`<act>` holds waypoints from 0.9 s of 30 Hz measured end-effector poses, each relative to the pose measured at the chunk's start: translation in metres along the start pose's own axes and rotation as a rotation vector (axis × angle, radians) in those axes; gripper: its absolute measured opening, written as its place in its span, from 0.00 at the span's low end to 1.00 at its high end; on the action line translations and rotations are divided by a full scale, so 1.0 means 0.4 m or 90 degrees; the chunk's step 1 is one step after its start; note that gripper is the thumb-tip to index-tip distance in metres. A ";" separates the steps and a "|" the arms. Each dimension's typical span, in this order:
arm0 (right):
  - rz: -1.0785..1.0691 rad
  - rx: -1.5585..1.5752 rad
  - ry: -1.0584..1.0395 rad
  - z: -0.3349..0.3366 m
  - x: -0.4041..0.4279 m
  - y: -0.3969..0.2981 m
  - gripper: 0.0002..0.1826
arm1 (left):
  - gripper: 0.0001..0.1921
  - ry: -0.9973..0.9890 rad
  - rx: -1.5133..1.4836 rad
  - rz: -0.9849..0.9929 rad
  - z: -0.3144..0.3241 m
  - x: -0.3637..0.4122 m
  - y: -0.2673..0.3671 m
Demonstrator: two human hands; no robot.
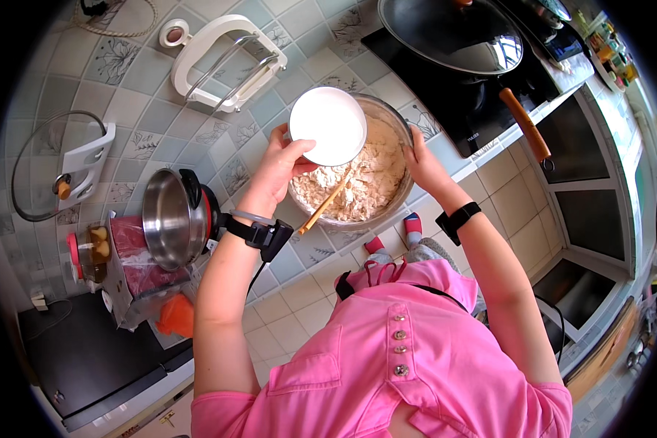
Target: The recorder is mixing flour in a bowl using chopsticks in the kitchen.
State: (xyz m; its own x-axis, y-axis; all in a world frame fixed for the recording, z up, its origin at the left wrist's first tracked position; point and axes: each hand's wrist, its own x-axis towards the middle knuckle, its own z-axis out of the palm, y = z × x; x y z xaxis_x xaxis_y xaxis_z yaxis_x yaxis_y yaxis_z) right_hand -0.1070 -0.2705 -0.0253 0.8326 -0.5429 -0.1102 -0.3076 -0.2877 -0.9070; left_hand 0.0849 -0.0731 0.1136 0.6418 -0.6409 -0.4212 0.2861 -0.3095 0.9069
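My left hand grips a white round bowl by its near left side, thumb over the rim. The bowl is over the back left part of a large metal basin. Its inside is too bright to tell whether it holds anything. In the basin lies a shaggy, pale flour mixture, partly hidden by the bowl. Wooden chopsticks rest in the mixture and lean over the near rim. My right hand holds the basin's right rim, thumb on top.
Right of the basin, a lidded wok stands on a black cooktop, its wooden handle jutting past the counter edge. A stainless steel pot and a lidded jar stand at left. A white rack hangs on the tiled wall.
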 end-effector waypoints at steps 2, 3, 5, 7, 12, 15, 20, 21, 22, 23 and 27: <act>0.012 0.001 0.003 0.001 0.000 0.005 0.28 | 0.35 0.001 0.024 0.006 0.019 0.007 -0.001; 0.020 -0.001 0.001 0.000 0.000 0.006 0.28 | 0.36 -0.008 0.033 0.005 0.025 0.011 -0.002; 0.023 -0.001 0.001 0.000 0.002 0.007 0.28 | 0.38 -0.020 0.045 0.003 0.035 0.019 -0.003; 0.027 -0.002 0.000 0.000 0.000 -0.001 0.28 | 0.38 -0.026 0.077 0.012 0.043 0.027 -0.006; 0.004 -0.016 0.013 0.000 0.000 0.000 0.27 | 0.38 -0.034 0.096 0.034 0.059 0.043 0.003; 0.011 -0.009 0.004 -0.008 -0.006 -0.013 0.27 | 0.38 -0.032 0.083 0.031 0.066 0.050 0.014; 0.025 -0.020 -0.002 -0.007 -0.003 -0.012 0.28 | 0.39 -0.006 0.059 0.035 0.070 0.061 0.030; 0.027 -0.025 -0.001 -0.006 -0.002 -0.010 0.28 | 0.39 0.004 0.062 0.049 0.069 0.065 0.031; 0.027 -0.024 0.000 -0.005 -0.001 -0.008 0.28 | 0.39 0.015 0.064 0.063 0.067 0.070 0.032; 0.027 -0.023 0.000 -0.004 0.000 -0.006 0.28 | 0.39 0.015 0.064 0.063 0.064 0.074 0.033; 0.015 -0.013 0.008 0.002 0.002 0.005 0.28 | 0.39 0.034 0.095 0.080 0.053 0.087 0.034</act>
State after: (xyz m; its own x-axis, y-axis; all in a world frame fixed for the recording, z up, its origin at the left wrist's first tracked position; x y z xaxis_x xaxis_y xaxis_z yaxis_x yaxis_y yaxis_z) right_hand -0.1065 -0.2708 -0.0276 0.8194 -0.5591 -0.1264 -0.3368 -0.2911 -0.8955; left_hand 0.0961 -0.1145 0.1109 0.7034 -0.6447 -0.2992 0.0946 -0.3323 0.9384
